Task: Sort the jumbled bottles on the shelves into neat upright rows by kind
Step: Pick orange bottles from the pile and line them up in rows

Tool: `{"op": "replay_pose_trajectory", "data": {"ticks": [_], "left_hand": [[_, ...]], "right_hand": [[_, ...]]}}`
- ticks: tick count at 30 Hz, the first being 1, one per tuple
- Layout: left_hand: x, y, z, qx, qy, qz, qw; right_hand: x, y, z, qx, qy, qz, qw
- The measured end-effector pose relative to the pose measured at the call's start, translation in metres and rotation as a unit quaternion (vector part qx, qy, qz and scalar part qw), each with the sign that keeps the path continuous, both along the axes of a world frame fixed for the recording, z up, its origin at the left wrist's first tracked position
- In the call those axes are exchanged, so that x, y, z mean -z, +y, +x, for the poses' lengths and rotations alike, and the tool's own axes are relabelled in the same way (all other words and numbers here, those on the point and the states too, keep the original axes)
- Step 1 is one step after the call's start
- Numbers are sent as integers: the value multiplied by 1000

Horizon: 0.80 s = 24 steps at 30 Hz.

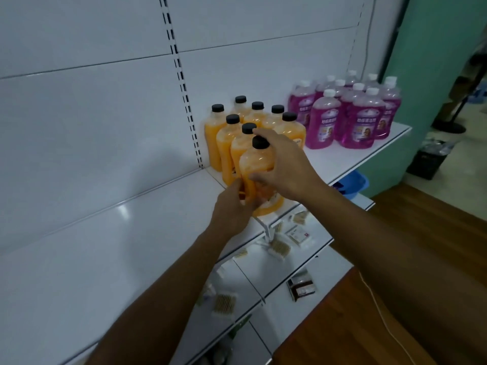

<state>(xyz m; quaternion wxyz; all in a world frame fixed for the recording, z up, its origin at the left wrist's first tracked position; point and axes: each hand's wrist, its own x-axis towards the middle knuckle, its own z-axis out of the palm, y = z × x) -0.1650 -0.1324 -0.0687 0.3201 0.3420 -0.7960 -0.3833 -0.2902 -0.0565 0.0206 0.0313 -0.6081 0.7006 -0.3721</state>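
**Both hands on the front orange bottle**

Nearest the camera, at 6 o'clock, the lower shelves [266, 275] carry small scattered packs [279, 247] and a dark box [301, 287]. A wooden floor [411, 233] lies at 4 o'clock.

Two bare forearms reach up from the bottom edge toward the middle of the view. The left hand [232, 210] wraps the lower part of the front bottle [257, 171] from the 8 o'clock side, fingers curled around its base. The right hand [283, 167] comes from 4 o'clock and grips the same bottle across its body, thumb on the near face, forefinger stretched up past the black cap [260, 142]. The bottle is upright, at the front edge of the top shelf [340, 159].

Just behind it, toward 12 o'clock, the other orange bottles [224, 143] stand upright and close together, all with black caps, beside the slotted upright [184, 93] of the white back panel.

Farther off, at 1 to 2 o'clock on the same shelf, the purple bottles [322, 119] with white caps stand in their own upright cluster, a bare gap apart from the orange ones. A blue tub [355, 181] shows below the shelf edge at 3 o'clock, with a green wall [434, 61] beyond at 2 o'clock.
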Motion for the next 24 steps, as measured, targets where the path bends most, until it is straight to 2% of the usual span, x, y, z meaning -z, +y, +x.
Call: {"op": "replay_pose_trajectory", "data": {"ticks": [4,8,12,17,24], "left_hand": [[-5,-3,32,15,33,17,999],[-8,-13,87,-25,56,0,998],[-10,-17,154,-97,78,7,992],[-5,-22,243,-205,89,0,975],[2,-27,326,-338,106,-88,931]], "right_hand": [[-5,-5,20,-8,15,-19,1000],[-9,-26,57,-84,21,-31,996],[-9,-54,111,-179,-6,-16,984],[-4,-97,196,-243,-50,-18,969],[7,-142,305,-299,-95,-36,949]]}}
